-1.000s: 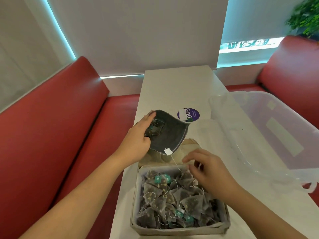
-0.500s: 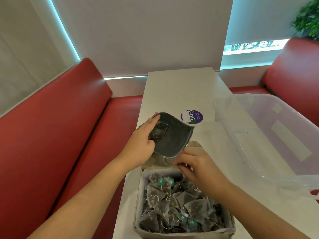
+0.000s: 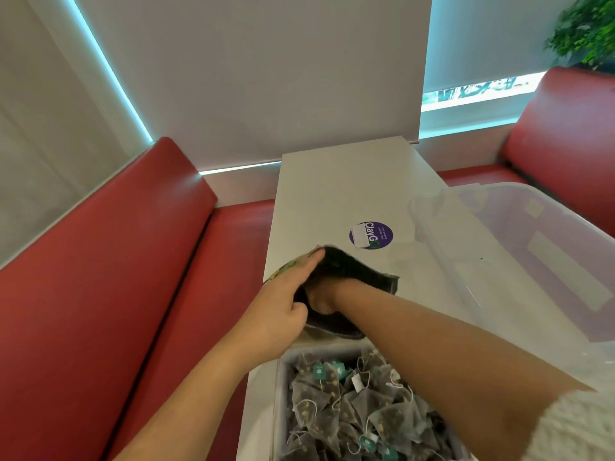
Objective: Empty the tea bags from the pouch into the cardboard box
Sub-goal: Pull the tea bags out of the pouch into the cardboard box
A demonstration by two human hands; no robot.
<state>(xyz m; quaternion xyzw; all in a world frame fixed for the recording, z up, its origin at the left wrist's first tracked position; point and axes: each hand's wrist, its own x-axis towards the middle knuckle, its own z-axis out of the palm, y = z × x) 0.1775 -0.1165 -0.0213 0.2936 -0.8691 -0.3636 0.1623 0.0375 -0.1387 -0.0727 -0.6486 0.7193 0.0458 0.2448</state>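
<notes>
On the long white table (image 3: 332,194), beside a clear plastic tub (image 3: 532,261), the open cardboard box (image 3: 282,410) lies heaped with pyramid tea bags (image 3: 349,410). Just beyond it, the left grip (image 3: 283,314) holds the dark foil pouch (image 3: 352,264) open, likely so the right grip (image 3: 321,299) can reach inside for stragglers. The right fingers are hidden, so whether they hold anything cannot be told. A round purple sticker (image 3: 371,235) reads "ClayGo".

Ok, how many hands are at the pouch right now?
2. The left hand grips the pouch at its left edge; the right hand is inside it, fingers hidden.

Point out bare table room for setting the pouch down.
Bare: the table beyond the purple sticker, up to the wall. Crowded: nearer, the pouch and the cardboard box; the clear bin takes the right side.
</notes>
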